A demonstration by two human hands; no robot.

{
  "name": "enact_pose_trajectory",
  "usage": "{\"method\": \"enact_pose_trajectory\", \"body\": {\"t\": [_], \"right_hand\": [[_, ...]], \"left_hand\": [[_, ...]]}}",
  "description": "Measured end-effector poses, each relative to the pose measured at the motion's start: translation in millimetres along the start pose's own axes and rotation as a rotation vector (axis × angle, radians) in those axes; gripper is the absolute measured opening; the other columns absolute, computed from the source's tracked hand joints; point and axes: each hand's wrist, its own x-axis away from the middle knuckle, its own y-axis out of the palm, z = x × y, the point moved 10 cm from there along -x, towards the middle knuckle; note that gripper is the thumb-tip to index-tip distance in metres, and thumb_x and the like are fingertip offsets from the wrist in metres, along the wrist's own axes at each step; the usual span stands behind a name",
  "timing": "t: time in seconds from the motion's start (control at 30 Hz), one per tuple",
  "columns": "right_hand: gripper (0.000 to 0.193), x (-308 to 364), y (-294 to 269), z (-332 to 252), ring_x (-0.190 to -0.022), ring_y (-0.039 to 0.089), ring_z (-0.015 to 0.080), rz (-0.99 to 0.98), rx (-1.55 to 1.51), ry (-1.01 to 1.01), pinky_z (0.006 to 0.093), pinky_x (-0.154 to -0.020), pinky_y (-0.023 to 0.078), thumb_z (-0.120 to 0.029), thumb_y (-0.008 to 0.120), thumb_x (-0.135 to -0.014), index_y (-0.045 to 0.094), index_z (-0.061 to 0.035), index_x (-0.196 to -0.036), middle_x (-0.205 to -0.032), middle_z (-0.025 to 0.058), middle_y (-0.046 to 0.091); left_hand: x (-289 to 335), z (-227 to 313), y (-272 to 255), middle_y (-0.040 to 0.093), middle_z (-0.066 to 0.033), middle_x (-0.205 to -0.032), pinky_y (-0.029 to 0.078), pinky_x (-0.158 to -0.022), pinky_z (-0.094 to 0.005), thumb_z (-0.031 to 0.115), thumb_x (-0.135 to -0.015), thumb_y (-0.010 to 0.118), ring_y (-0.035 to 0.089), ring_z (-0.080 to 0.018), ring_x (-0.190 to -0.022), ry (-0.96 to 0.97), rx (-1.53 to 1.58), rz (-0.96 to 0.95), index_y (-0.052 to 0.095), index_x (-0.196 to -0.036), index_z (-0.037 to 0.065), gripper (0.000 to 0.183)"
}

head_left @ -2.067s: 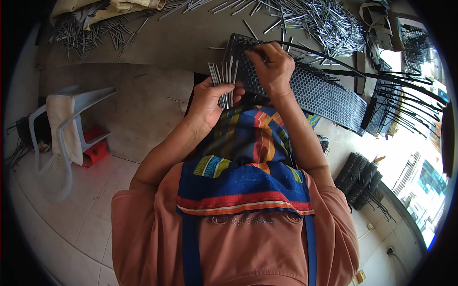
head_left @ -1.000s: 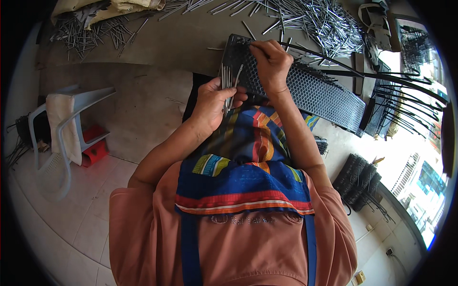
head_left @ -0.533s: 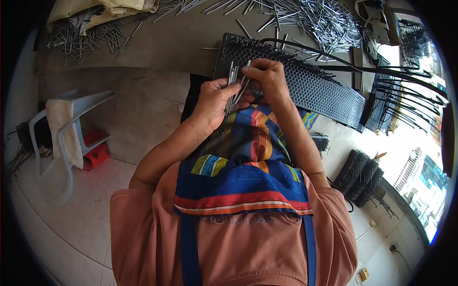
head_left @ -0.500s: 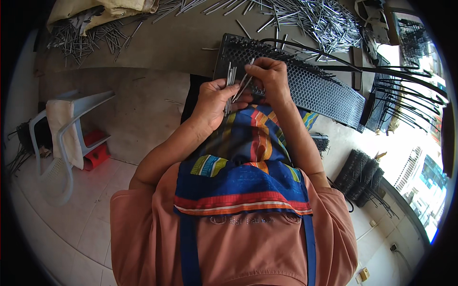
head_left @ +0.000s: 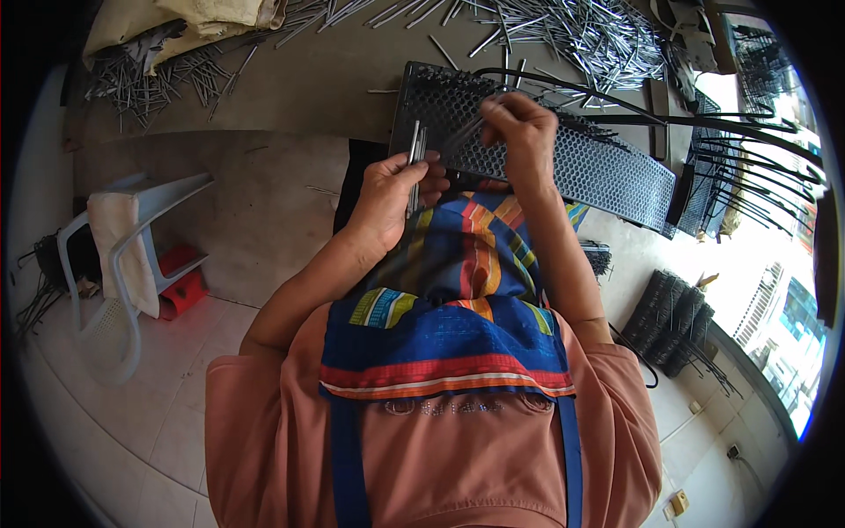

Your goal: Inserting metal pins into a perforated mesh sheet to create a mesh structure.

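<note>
My left hand point(head_left: 390, 192) is closed around several thin metal rods point(head_left: 415, 151), which stand roughly upright between thumb and fingers. Pinched in my right hand point(head_left: 528, 139) is a slim rod point(head_left: 463, 134), smeared by motion and slanting down toward the left hand. Both hands are at the near side of a long dark metal panel point(head_left: 607, 180) with rows of honeycomb-like holes. The right hand hovers over its left half, while the left is just off its left end. Below them lies a striped, colourful apron point(head_left: 480, 255) over my lap.
A large heap of loose metal rods point(head_left: 581, 44) covers the table's far right. Another rod pile point(head_left: 158, 84) lies at far left, beside cream sheeting point(head_left: 202, 18). Black bent bars point(head_left: 748, 176) jut out at right. A plastic chair point(head_left: 132, 264) stands left; dark bundles point(head_left: 664, 321) are right.
My right hand has moved right and slightly up, away from the left hand, drawing a rod with it. My left hand has shifted slightly left, still gripping its rods.
</note>
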Motion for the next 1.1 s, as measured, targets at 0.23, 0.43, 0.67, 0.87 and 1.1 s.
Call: {"method": "enact_pose_trajectory", "body": {"t": [0.23, 0.43, 0.67, 0.87, 1.1], "right_hand": [[0.008, -6, -13, -42, -0.057, 0.053, 0.0039, 0.241, 0.168, -0.544, 0.0187, -0.053, 0.04, 0.005, 0.071, -0.08, 0.072, 0.0005, -0.087, -0.075, -0.0008, 0.064], [0.011, -2, 1, -43, -0.064, 0.056, 0.0054, 0.237, 0.416, -0.702, 0.0205, -0.058, 0.043, 0.005, 0.072, -0.078, 0.073, 0.0001, -0.088, -0.076, 0.0007, 0.064], [0.014, -2, 18, -56, -0.061, 0.061, 0.0131, 0.24, 0.668, -0.716, 0.0245, -0.058, 0.046, 0.0, 0.073, -0.077, 0.074, -0.0026, -0.091, -0.076, 0.0064, 0.066], [0.013, 4, 35, -59, -0.064, 0.065, 0.025, 0.173, 0.909, -0.764, 0.0296, -0.059, 0.049, -0.009, 0.072, -0.081, 0.074, -0.0075, -0.093, -0.076, 0.01, 0.066], [0.012, 8, 21, 6, -0.06, 0.061, 0.0123, -0.129, 0.363, -0.039, 0.0289, -0.055, 0.047, -0.012, 0.073, -0.078, 0.07, -0.0005, -0.08, -0.066, 0.005, 0.065]], "left_hand": [[26, -34, 19, 0.067, -0.0144, -0.093, 0.053, -0.077, -0.0309, 0.001, -0.088, 0.047, 0.067, -0.0233, -0.083, -0.205, -0.043, -0.221, 0.056, -0.123, -0.004, 0.036], [27, -19, 15, 0.068, -0.0111, -0.093, 0.053, -0.072, -0.0293, 0.002, -0.091, 0.05, 0.067, -0.0193, -0.082, -0.135, -0.146, -0.165, 0.061, -0.115, -0.002, 0.026], [4, -10, 10, 0.069, -0.0112, -0.096, 0.054, -0.072, -0.0319, 0.002, -0.091, 0.051, 0.067, -0.0196, -0.083, -0.101, -0.021, -0.039, 0.063, -0.108, 0.001, 0.021], [-8, -5, 6, 0.069, -0.0142, -0.091, 0.056, -0.068, -0.0327, -0.001, -0.09, 0.055, 0.069, -0.0224, -0.079, -0.068, 0.119, 0.002, 0.063, -0.104, -0.001, 0.017], [-7, -2, 27, 0.071, -0.0139, -0.096, 0.058, -0.076, -0.0353, 0.003, -0.093, 0.057, 0.07, -0.0241, -0.085, -0.076, 0.085, -0.138, 0.066, -0.109, -0.001, 0.019]]}}
